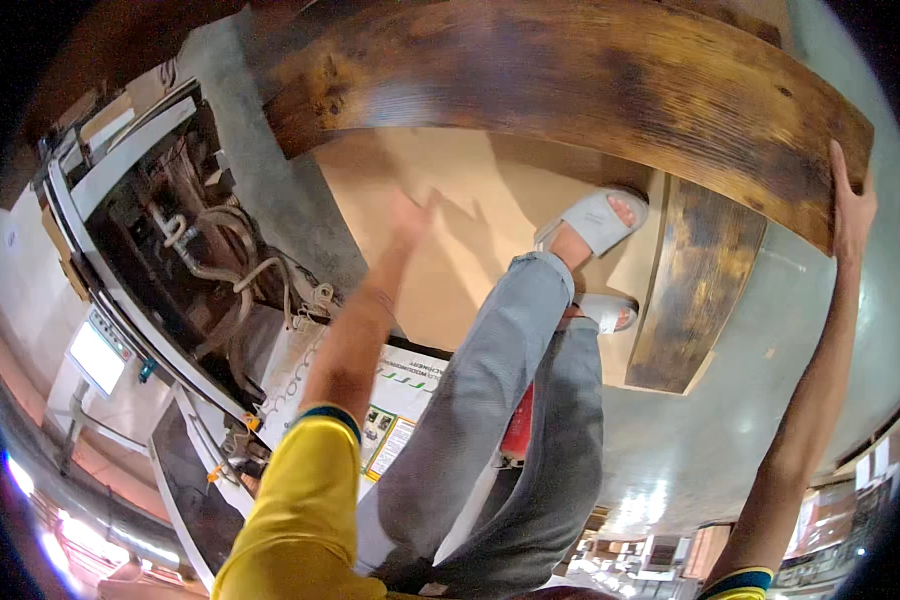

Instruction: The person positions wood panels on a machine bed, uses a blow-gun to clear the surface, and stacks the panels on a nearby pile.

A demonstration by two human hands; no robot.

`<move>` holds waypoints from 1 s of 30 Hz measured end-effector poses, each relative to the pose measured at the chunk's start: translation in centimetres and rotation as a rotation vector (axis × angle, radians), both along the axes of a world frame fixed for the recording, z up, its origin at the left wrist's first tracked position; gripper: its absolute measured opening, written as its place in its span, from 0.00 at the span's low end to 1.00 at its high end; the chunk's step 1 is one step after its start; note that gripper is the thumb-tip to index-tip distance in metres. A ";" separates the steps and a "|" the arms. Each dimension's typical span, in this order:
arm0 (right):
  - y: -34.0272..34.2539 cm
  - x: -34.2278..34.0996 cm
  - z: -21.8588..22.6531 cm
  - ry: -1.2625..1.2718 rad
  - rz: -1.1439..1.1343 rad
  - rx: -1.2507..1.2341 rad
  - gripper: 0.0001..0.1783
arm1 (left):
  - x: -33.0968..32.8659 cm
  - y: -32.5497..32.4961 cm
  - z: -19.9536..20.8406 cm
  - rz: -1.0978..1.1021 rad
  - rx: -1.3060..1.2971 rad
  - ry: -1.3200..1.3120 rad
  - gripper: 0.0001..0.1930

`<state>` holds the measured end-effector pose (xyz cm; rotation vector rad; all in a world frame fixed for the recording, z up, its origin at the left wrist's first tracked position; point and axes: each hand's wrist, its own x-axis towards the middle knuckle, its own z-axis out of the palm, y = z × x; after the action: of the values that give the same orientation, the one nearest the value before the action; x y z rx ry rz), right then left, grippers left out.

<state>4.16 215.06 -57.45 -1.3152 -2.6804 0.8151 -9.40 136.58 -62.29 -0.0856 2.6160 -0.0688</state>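
Note:
A long board with dark brown wood grain (570, 80) spans the upper part of the head view, lying crosswise in front of me. At its right end my right hand (852, 210) grips the edge, thumb side on the top face. My left hand (412, 215) is apart from that board, over the pale tan sheet (460, 290), and motion smears its fingers. Nothing can be made out in it. A shorter brown wood-grain panel (698, 285) lies at the right side of the tan sheet, below the long board.
My feet in white slippers (595, 222) are on the tan sheet. At left stands a machine with an open frame of hoses (240, 265) and a small screen (98, 355). A white printed machine panel (400, 375) is near my left forearm. Grey floor (760, 400) extends right.

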 end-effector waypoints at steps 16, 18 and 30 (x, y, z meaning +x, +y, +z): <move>-19.9 -23.4 4.2 -0.024 0.311 -0.149 0.47 | 11.4 39.6 25.8 -0.615 0.802 -0.436 0.29; -19.3 -23.9 6.4 -0.169 0.362 -0.130 0.47 | 14.0 40.1 26.7 -0.672 0.902 -0.422 0.27; -28.1 9.5 -1.5 -0.031 -0.304 -0.148 0.28 | 17.3 32.3 18.8 -0.981 0.345 -0.802 0.24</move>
<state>13.71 186.93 -58.98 -1.7261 -2.3914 0.9730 7.86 168.91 -43.48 1.0990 1.6192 0.0118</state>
